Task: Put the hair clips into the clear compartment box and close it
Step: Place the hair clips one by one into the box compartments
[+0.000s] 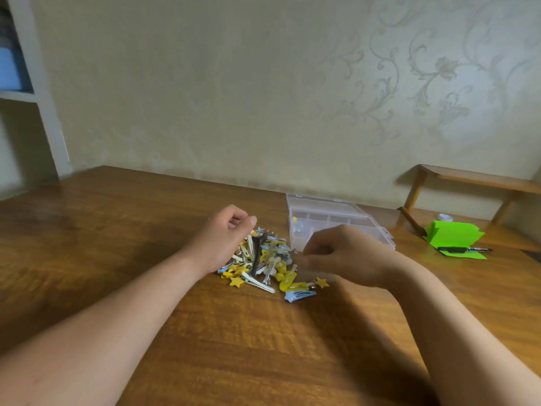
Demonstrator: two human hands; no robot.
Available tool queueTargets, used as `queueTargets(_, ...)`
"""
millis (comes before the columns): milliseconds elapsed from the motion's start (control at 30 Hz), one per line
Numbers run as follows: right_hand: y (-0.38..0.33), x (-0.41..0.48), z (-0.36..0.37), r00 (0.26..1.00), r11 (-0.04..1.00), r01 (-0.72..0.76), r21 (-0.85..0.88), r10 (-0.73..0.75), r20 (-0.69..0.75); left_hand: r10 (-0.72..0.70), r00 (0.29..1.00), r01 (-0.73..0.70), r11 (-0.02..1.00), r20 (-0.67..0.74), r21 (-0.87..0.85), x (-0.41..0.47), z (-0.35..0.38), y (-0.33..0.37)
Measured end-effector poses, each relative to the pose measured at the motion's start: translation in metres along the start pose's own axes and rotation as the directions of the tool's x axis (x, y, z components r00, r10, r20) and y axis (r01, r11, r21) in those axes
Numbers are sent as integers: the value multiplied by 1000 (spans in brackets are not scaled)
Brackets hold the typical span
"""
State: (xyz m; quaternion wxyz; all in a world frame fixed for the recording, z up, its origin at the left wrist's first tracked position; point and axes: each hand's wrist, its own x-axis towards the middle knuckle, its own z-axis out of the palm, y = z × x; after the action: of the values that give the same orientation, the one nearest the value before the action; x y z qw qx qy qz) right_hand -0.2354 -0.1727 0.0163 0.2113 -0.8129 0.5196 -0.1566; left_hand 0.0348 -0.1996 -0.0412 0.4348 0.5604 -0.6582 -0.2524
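One blue hair clip (300, 295) lies crosswise.

wooden table (205, 332) bears a heap of hair clips (263, 265), a clear compartment box (330, 218), green paper (450, 234) with a pen (465, 249)

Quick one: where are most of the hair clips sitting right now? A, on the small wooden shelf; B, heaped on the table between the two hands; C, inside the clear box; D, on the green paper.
B: the hair clips lie heaped on the wooden table between the left hand and the right hand, while the clear box behind them shows only a few small items.
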Motion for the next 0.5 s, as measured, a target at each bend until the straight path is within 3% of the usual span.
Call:
queueTargets(67, 1, -1, -2, 994, 998, 6, -60, 1, 113, -4, 1000, 4, 1000, -24, -18, 0, 0, 0)
queueTargets(233, -2, -4, -5, 970, 987, 65, -146, -28, 240, -11, 1000, 10, 1000, -26, -5, 1, 0, -1)
queueTargets(500, -4, -2, 4, 971, 984, 92, -153, -55, 234, -1, 1000, 2, 1000, -25, 28, 1, 0, -1)
